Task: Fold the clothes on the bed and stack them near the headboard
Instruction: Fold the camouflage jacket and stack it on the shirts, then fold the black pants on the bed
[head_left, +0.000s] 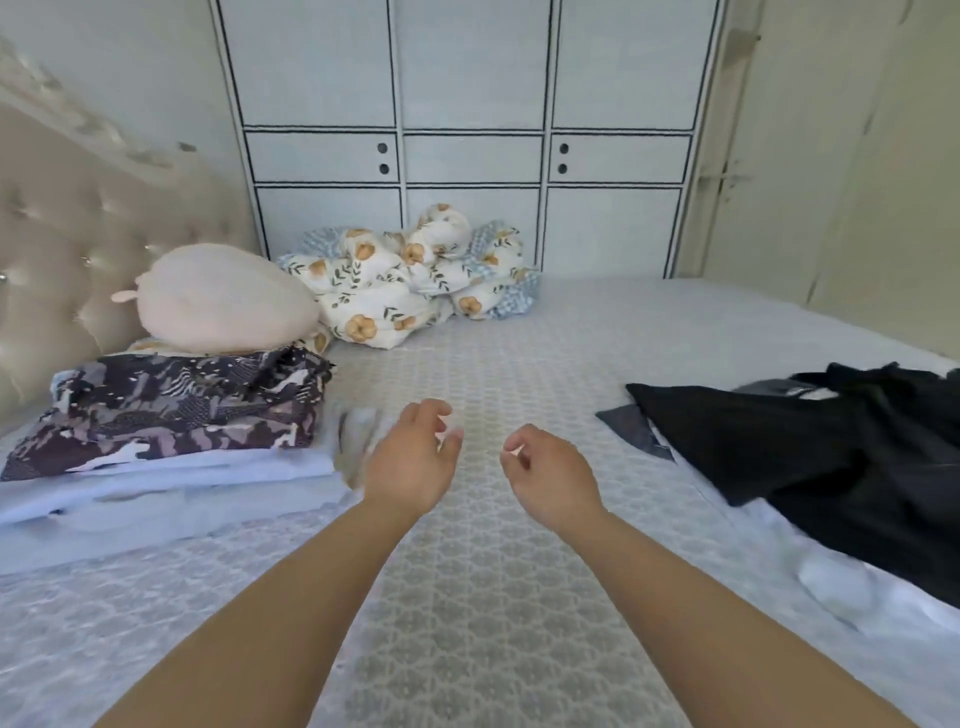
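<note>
Two folded garments stacked (171, 431) at 9 o'clock; black pile (831, 447) unfolded at 3. Your left hand (410, 462) & right hand (550, 478) loosely curled, holding nothing. Floral quilt (415, 280) at 12.

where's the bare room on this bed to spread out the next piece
Bare mattress runs down the middle, between the folded stack and the black clothes, under both empty hands. It is crowded by the headboard and the floral quilt.
</note>
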